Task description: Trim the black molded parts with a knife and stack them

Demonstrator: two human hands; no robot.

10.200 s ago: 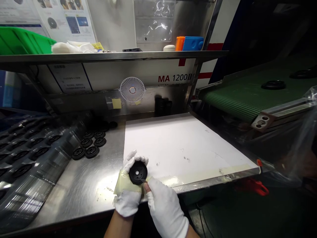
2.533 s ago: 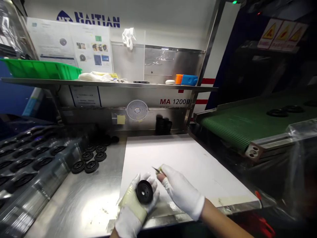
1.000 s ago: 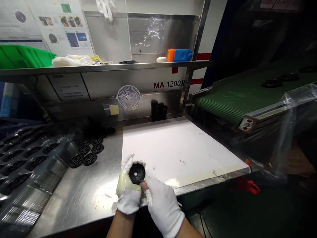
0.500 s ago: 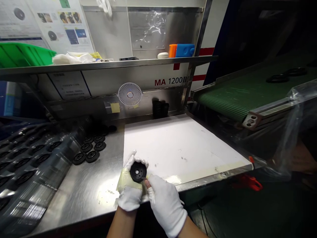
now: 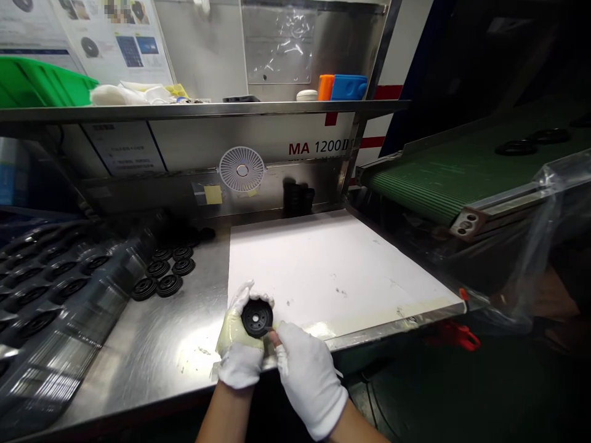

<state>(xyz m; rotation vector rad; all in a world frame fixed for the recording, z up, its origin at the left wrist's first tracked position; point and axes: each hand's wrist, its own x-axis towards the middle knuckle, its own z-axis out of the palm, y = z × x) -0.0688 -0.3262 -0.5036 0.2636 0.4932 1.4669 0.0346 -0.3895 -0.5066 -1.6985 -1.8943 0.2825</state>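
since the earlier frame, the right hand (image 5: 309,378) has come back beside the left hand (image 5: 240,344). its fingers are pinched together on a small pointed tool (image 5: 269,330), and the tip touches a black rubber disc (image 5: 257,319). the left fingers (image 5: 242,294) are clamped around this disc, which is held at the near corner of a white board (image 5: 327,271).

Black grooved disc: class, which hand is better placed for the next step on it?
Probably the right hand: it pinches a small pointed metal tool at the black grooved disc, while the left hand is busy cradling the disc.
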